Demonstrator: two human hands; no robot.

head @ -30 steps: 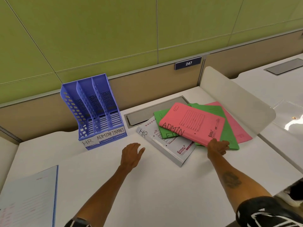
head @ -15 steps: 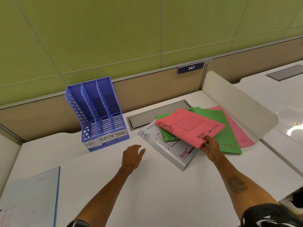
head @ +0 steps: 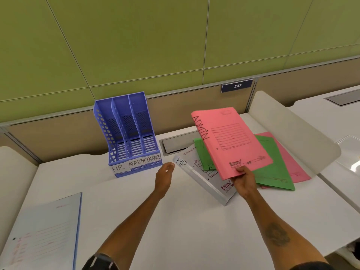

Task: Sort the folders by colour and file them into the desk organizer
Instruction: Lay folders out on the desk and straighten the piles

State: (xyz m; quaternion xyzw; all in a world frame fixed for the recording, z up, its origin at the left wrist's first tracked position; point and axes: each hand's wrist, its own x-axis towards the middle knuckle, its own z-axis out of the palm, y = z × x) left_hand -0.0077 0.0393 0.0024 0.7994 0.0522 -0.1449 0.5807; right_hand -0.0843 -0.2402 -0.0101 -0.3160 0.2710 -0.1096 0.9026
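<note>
Folder, pink, near edge pinched by right hand, left hand relaxed near organizer

Green wall panels, split by thin seams, fill the upper half of the view. Below them runs a tan partition band topped with a grey rail. A dark blue plate reading 247 is fixed to that rail. A white desk stands against the band, with a grey cable hatch set into its back edge. An off-white rounded divider rises along the desk's right side. Beyond it lies a second white desk with its own hatch and a glossy clear sheet that catches the light. The lighting is even and soft.
</note>
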